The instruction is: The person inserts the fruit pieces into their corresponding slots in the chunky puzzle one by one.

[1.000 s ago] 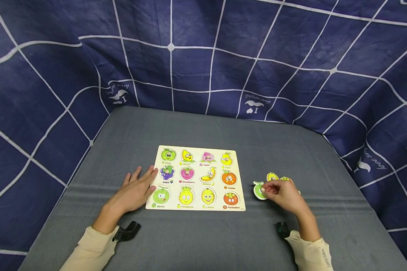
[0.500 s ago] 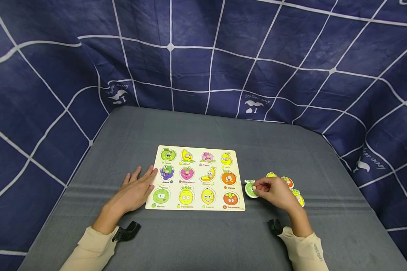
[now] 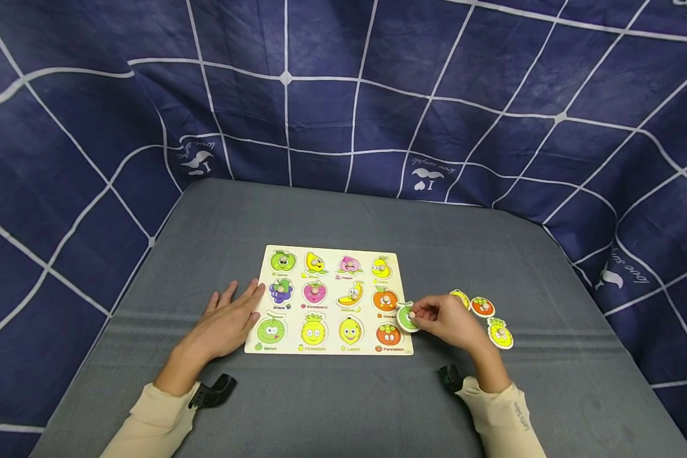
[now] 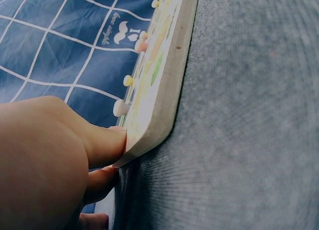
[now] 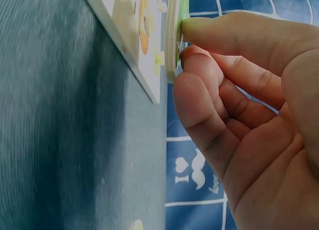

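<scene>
A pale fruit puzzle board lies on the grey table, with rows of printed fruits; the upper pieces have knobs. My left hand rests at its left edge, fingers spread and extended. In the left wrist view, the thumb touches the board's corner. Between thumb and fingers, my right hand pinches a round green melon puzzle piece over the board's right edge. The right wrist view has this melon piece seen edge-on, held off the board's surface; the fingers hide its grip point.
Right of my right hand lie a red persimmon piece, a pineapple piece and a yellow piece, partly hidden by the hand. A dark blue gridded cloth encloses the grey table at the back and sides.
My right hand has carried the melon piece left, from beside the loose pieces to over the board's right edge, uncovering the pineapple and persimmon pieces. My left hand has stayed in place.
</scene>
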A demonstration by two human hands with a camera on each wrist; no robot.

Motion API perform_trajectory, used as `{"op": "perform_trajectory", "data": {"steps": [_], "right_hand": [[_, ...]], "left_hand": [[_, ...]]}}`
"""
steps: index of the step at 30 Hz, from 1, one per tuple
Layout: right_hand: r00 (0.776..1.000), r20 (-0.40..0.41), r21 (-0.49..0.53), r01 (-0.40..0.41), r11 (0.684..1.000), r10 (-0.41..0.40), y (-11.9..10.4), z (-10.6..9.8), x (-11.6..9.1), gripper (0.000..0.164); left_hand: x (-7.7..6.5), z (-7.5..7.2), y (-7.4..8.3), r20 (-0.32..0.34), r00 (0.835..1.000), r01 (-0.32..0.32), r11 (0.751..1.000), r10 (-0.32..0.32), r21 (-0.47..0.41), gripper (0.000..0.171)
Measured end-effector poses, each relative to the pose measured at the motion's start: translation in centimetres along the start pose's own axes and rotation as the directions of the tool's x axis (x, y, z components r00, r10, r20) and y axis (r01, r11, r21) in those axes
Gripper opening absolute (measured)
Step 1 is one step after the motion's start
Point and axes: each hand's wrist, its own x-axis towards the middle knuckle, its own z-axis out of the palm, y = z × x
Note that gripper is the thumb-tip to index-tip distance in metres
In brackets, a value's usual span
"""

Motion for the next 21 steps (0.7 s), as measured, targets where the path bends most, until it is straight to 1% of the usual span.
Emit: {"op": "perform_trajectory", "data": {"steps": [7, 15, 21], "right_hand": [[0.998, 0.025, -0.003, 0.054, 0.999, -0.054, -0.5, 0.9, 0.7, 0.006], [0.996, 0.036, -0.009, 0.082, 0.997, -0.081, -1.3, 1.9, 1.6, 0.005], [0.993, 0.048, 0.016, 0.104, 0.994, -0.104, -1.9, 2.6, 2.0, 0.005]], "left_hand": [[0.0, 0.0, 0.1, -0.005, 1.0, -0.004, 1.0, 0.005, 0.007, 0.055], [0.1, 0.0, 0.1, -0.003, 1.0, 0.0, 1.0, 0.0, 0.01, 0.055], [0.1, 0.0, 0.0, -0.005, 1.0, 0.001, 1.0, -0.001, 0.016, 0.055]]}}
